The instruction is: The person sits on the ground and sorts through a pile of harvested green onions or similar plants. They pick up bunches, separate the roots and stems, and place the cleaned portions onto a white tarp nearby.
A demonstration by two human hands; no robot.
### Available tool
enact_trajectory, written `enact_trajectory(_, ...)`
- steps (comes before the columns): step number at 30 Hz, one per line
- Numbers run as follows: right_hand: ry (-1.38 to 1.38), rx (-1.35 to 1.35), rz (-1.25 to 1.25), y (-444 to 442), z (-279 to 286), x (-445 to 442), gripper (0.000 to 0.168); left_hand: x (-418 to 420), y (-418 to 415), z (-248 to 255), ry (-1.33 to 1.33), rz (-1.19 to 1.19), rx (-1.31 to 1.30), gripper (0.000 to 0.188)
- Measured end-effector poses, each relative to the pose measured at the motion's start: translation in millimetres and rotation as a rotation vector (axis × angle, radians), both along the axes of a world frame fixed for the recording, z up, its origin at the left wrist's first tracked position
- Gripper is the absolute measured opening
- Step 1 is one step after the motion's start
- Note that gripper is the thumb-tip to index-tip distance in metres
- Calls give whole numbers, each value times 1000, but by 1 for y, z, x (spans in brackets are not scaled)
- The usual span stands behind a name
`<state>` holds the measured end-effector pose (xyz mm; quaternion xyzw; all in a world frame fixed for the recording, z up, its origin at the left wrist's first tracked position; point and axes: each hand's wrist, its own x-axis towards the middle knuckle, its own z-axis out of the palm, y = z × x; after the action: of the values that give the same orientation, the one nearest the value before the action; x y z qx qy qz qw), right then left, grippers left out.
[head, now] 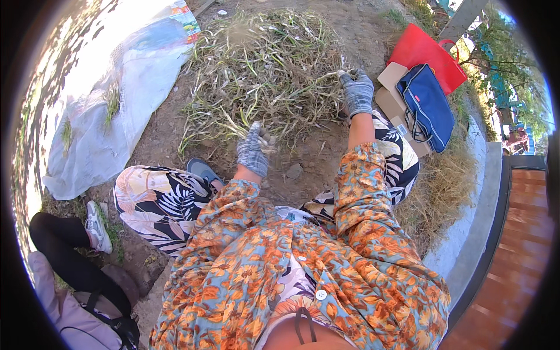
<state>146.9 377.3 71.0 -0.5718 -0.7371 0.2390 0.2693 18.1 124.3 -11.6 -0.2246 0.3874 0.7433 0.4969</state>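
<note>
A broad heap of pulled onion-like plants, with pale roots and green to straw-coloured leaves, lies on the bare soil before me. My left hand, in a grey knitted glove with bare fingertips, grips a small bunch of these plants at the heap's near edge. The leaves point up and left, while the pale ends hang by the fingers. Over the heap's right edge, my right hand, gloved alike, pinches a single pale stalk between thumb and fingers. The two hands are well apart.
On the left a white plastic woven sheet carries small plant bunches. A red bag, a blue zipped bag and flattened cardboard lie at right. Another person's leg is at lower left.
</note>
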Motion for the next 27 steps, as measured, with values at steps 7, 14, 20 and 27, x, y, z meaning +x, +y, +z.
enact_trajectory(7,489,-83,6,-127,36,8,16,11,-1,11,-113,-1,276,15)
enact_trajectory(14,513,97,90,-176,-14,-4,9,27,-6,16,-57,-139,396,15)
enact_trajectory(20,66,449,642,-209,-9,-14,21,20,-14,15,-50,-184,431,12)
enact_trajectory(27,626,-335,257,-186,-6,-16,39,14,-19,38,211,-298,360,17)
